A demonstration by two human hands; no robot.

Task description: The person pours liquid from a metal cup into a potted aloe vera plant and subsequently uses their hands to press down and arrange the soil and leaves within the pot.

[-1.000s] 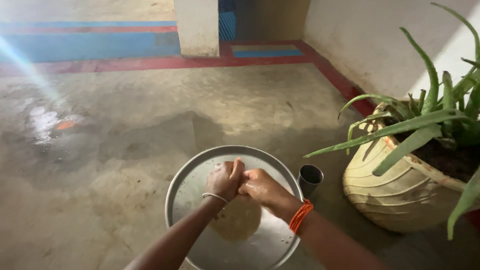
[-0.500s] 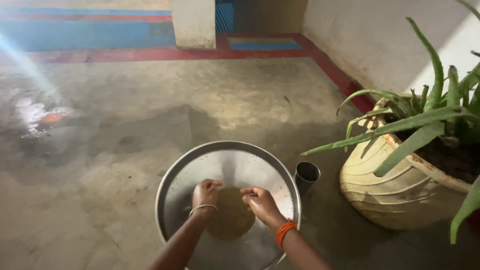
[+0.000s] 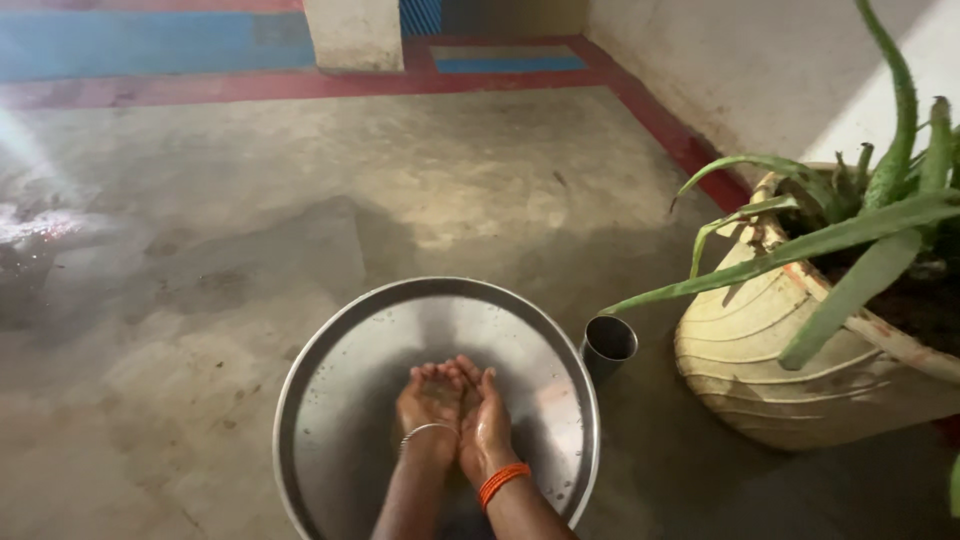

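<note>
A wide round steel basin (image 3: 330, 350) sits on the concrete floor below me. Both my hands are inside it, pressed side by side, palms up and cupped. My left hand (image 3: 428, 398) wears a thin silver bangle; my right hand (image 3: 484, 422) wears an orange thread band at the wrist. The fingers are slightly spread and curled upward; nothing solid shows in them. The hands and forearms hide the bottom of the basin.
A small steel tumbler (image 3: 606, 345) stands just right of the basin. A large cream ribbed pot (image 3: 760, 370) with an aloe plant (image 3: 850, 235) is at the right. The wet concrete floor (image 3: 300, 200) stretches ahead to a red and blue painted border and a pillar (image 3: 352, 32).
My hands, clasped above the basin and then apart over brownish water, have come together cupped palms-up in it. The view has tilted down and shifted.
</note>
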